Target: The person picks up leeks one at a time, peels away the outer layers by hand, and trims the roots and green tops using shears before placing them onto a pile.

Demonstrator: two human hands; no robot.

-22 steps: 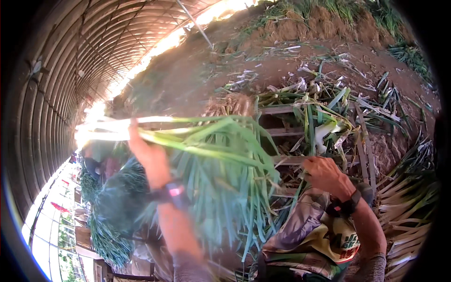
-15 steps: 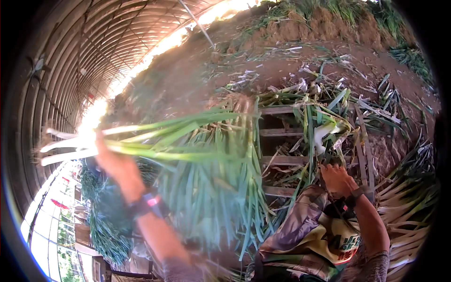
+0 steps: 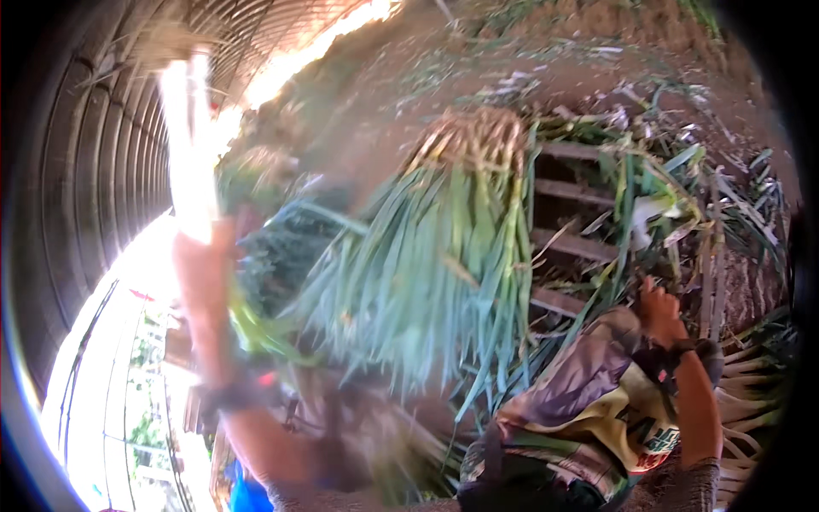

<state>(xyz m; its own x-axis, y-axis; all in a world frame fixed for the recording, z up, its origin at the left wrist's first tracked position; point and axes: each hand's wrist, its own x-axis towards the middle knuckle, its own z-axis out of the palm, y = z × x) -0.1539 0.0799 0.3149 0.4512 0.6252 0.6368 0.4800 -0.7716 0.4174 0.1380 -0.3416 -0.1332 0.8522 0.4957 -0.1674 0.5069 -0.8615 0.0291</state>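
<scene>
My left hand (image 3: 203,263), raised at the far left, is closed around a few long onions (image 3: 189,141). Their white shanks and roots point upward, and their green tops trail below the hand. Motion blurs both hand and onions. At the right, my right hand (image 3: 661,314) hovers by my knee with its fingers curled in; what lies within them is hidden. Between the hands lies a broad bunch of green onions (image 3: 461,230), brown root ends away from me and leaves fanned toward me.
A slatted wooden pallet (image 3: 576,247) strewn with leaf scraps lies beside the bunch. More white-stalked onions (image 3: 742,410) lie at the lower right. Bare soil (image 3: 367,102) stretches beyond, and the ribbed tunnel wall (image 3: 77,171) curves up at the left.
My left hand has swung the onions from lying sideways to standing root ends up. The view has shifted, so the bunch and pallet appear farther right and the bunch slightly higher.
</scene>
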